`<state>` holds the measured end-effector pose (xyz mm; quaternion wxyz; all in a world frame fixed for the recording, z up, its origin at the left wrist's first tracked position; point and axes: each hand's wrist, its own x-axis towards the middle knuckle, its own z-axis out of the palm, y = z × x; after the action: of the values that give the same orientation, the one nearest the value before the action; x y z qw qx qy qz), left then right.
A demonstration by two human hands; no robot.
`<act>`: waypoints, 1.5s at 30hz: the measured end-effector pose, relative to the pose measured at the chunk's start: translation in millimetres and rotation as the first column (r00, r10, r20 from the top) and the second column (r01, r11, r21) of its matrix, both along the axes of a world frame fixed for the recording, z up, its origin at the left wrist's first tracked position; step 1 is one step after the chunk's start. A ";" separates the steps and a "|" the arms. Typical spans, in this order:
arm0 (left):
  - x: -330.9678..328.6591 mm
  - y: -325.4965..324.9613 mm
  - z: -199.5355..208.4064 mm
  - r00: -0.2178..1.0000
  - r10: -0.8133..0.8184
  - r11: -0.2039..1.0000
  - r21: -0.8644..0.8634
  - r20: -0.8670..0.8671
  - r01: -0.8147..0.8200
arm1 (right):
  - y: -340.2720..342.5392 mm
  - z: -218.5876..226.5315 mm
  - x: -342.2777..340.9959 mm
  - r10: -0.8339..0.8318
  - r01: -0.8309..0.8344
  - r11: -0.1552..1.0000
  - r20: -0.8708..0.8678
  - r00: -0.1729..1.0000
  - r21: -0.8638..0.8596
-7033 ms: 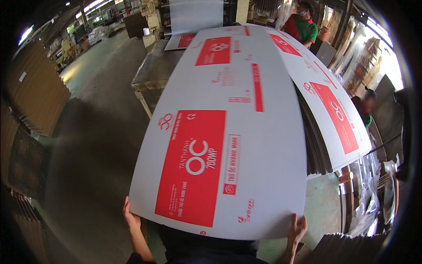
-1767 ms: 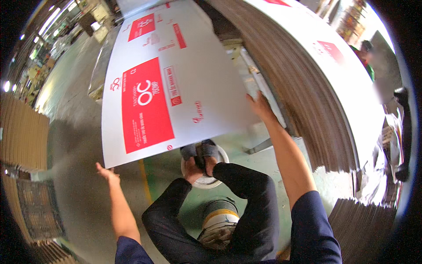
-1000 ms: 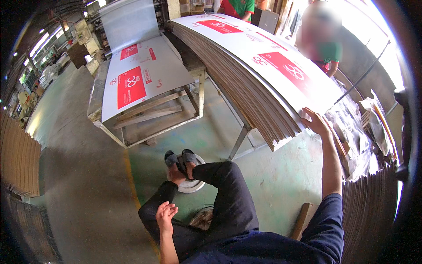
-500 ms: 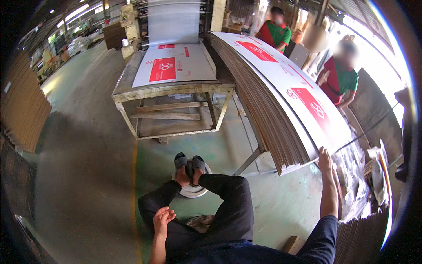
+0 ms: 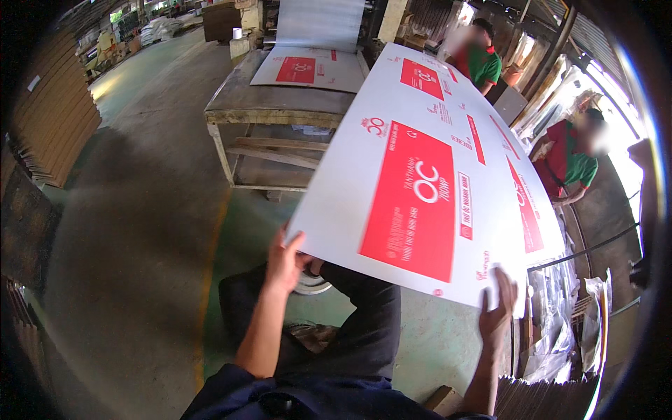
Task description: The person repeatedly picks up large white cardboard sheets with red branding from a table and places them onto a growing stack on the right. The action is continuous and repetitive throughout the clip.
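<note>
A large white cardboard sheet [image 5: 336, 224] with red printed panels slants from the upper middle down toward my lap. My left hand [image 5: 283, 262] grips its near left corner, thumb at the edge. At its near right edge is my right hand [image 5: 498, 308], slightly blurred, fingers spread and thumb apart; whether it touches the sheet is hard to tell. Beyond the held sheet's right edge shows another printed sheet [image 5: 533, 227]. The held sheet hides most of what lies beneath it.
A worn metal table [image 5: 238, 98] at a machine carries one more printed sheet [image 5: 290, 68]. Two people [image 5: 483, 63] in red and green shirts are on the far right side. Tall cardboard stacks [image 5: 52, 105] stand left. Plastic-wrapped material [image 5: 553, 322] lies right.
The top sheet has come off the stack and swung left toward me. My left hand rose from my lap to its corner. My right hand moved down and left, fingers opening. My view turned right.
</note>
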<state>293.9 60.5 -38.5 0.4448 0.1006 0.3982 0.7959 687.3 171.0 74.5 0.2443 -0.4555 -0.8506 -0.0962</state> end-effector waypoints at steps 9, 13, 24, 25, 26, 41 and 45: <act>-104.1 -126.7 -42.6 0.938 0.218 0.967 -0.067 -0.268 -0.244 | -49.8 -108.1 99.0 -0.513 0.252 0.811 -0.435 0.740 -0.529; -85.3 -215.0 -97.2 0.920 0.302 0.919 -0.179 -0.248 -0.350 | -88.2 -126.1 72.4 -0.512 0.137 0.800 -0.546 0.663 -0.584; -70.7 -300.5 -173.1 0.462 0.862 0.383 -0.328 -0.209 -0.863 | -4.2 -167.7 -7.4 -0.370 -0.112 0.681 -0.472 0.800 -0.723; -68.9 -307.0 -167.9 0.521 0.830 0.468 -0.259 -0.198 -0.845 | -5.1 -171.4 -5.2 -0.286 -0.127 0.729 -0.469 0.836 -0.672; -64.9 -312.4 -162.8 0.511 0.845 0.449 -0.311 -0.159 -0.838 | -9.5 -173.4 -0.4 -0.324 -0.061 0.699 -0.391 0.861 -0.713; -151.6 -200.7 -136.6 0.491 0.588 0.168 -0.497 -0.643 -0.851 | 49.6 -191.0 -65.9 -0.369 -0.058 0.706 -0.437 0.820 -0.706; -207.7 -123.8 -134.4 0.458 0.684 0.158 -0.498 -0.568 -0.853 | 127.9 -202.5 -113.8 -0.341 -0.049 0.723 -0.418 0.842 -0.689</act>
<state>86.1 -63.3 -172.8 -0.0720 -0.2219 0.7176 0.6563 573.5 298.9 -128.0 0.2723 -0.5890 -0.6876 0.3257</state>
